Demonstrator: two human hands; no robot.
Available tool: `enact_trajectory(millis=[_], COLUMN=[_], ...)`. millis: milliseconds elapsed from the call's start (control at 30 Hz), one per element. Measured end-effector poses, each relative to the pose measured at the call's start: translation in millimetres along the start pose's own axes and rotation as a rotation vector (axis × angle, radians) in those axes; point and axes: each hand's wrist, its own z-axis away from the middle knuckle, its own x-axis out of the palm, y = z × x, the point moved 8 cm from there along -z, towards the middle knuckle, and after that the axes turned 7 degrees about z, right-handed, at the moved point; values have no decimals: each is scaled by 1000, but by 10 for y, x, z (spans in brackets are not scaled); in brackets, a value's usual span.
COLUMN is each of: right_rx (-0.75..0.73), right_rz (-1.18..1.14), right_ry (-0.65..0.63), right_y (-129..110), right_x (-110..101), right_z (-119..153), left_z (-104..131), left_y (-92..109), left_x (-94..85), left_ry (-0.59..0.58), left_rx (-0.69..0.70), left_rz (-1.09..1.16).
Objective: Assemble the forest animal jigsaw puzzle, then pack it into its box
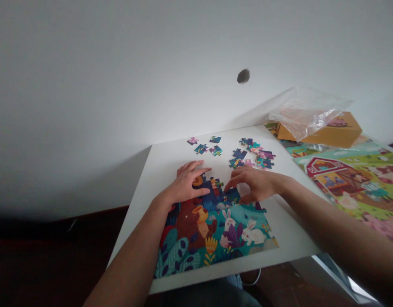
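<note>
- I counted one partly joined puzzle [222, 234] on the white, smooth counter [167, 155]; its flat, printed face showed two white rabbits and one brown bear with a honey pot.
- I had two bare hands in view. The left hand [186, 184] lay over the puzzle's far left part, its grip apart, thumb and fingers spread.
- The right hand [255, 181] was bent over the puzzle's far right part; its grip was apart too, with dark blue picture showing between thumb and forefinger.
- I made out four loose pieces [201, 149] beyond the puzzle, well separated from it, knobbed and notched.
- Right of those, also beyond the puzzle, I saw at least six clustered pieces [239, 154]; overlaps kept me from an exact count.
- Right of the puzzle I saw one printed farm picture [378, 170], and past it one angular orange box [350, 130] under one crinkled, clear plastic bag [311, 115].
</note>
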Motion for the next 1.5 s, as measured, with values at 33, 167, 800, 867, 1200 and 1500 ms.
enact_trajectory(millis=[33,167,800,867,1200,1500], right_rx=[4,15,1069,1122,975,611], right_rz=[7,26,390,354,-352,-856], right_ry=[-1,-1,419,349,761,586], right_y=[1,3,1246,1351,1428,952], right_x=[-3,-18,-591,-520,-485,-224], right_z=[1,9,769,816,717,210], left_z=[0,1,-4,-4,-2,-1], left_y=[2,11,-33,-33,-39,-28], left_x=[0,-3,-1,-3,2,6], left_ry=[-3,-7,4,7,0,1], left_rx=[-2,-7,33,31,22,31], left_rz=[-3,-10,-19,-21,-34,-18])
